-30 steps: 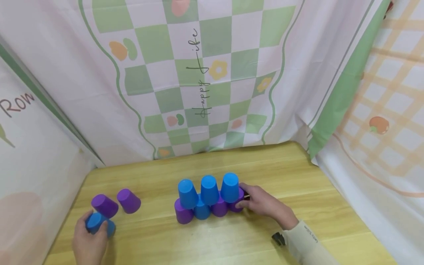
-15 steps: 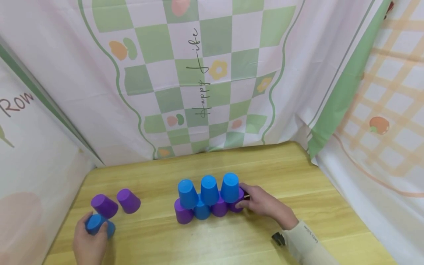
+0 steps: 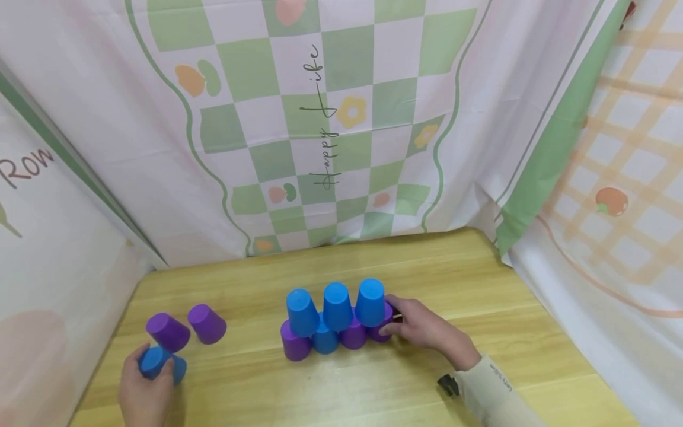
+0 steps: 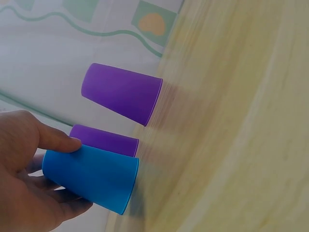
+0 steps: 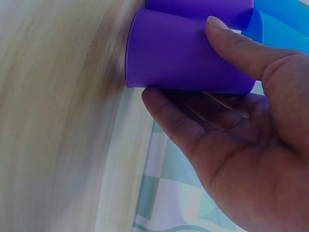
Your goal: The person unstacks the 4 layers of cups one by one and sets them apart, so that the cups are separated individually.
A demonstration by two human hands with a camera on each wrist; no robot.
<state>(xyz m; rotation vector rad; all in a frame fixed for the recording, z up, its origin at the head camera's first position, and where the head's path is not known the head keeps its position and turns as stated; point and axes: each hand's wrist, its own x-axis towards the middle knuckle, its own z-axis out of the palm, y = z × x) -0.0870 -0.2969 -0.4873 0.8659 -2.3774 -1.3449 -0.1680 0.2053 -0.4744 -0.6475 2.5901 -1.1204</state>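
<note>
In the head view my left hand (image 3: 143,391) holds an upside-down blue cup (image 3: 153,359), thumb on one side and fingers on the other. The left wrist view shows that blue cup (image 4: 91,176) close to the tabletop; whether its rim touches is unclear. My right hand (image 3: 427,325) grips the rightmost purple cup (image 3: 377,334) of a bottom row of purple and blue cups. Its thumb and fingers lie on opposite sides of the purple cup (image 5: 183,53) in the right wrist view. Three blue cups (image 3: 337,307) stand upside down on that row.
Two more purple cups, one nearer (image 3: 169,333) and one to its right (image 3: 207,324), stand upside down beside my left hand. A wooden table (image 3: 256,391) carries everything. Printed curtains (image 3: 347,148) hang at its back and sides. A black object (image 3: 448,385) shows at the right sleeve.
The left hand and its blue cup have shifted very slightly to the right. The right hand and the stacked cups look the same.
</note>
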